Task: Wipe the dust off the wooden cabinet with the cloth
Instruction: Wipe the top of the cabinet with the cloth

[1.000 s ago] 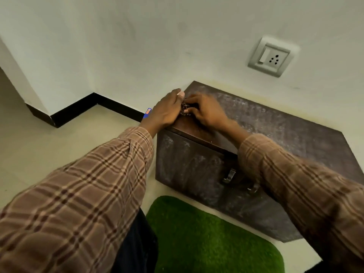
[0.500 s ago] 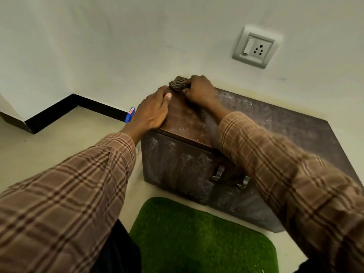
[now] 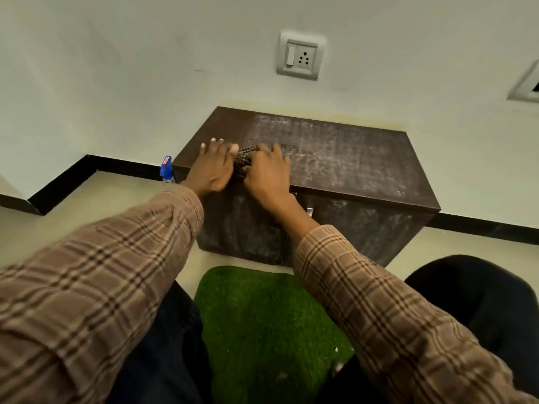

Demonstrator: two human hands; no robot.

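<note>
The dark wooden cabinet [image 3: 344, 167] stands low against the white wall. Grey dust covers most of its top and front, while a strip at the top's left end looks darker and cleaner. My left hand [image 3: 211, 167] lies flat on that left end with straight fingers. My right hand [image 3: 269, 174] is right beside it near the front edge, holding a bunched dark checkered cloth [image 3: 243, 161] between thumb and fingers and pressing it on the top. Most of the cloth is hidden under that hand.
A green grass-like mat [image 3: 268, 325] lies on the floor before the cabinet, between my knees. A small blue bottle [image 3: 166, 169] stands by the cabinet's left side. A wall socket [image 3: 300, 58] sits above, and a black skirting [image 3: 87, 167] runs along the wall.
My right hand has drawn the cloth from the far left corner back toward the front edge. My left hand stays flat on the left end.
</note>
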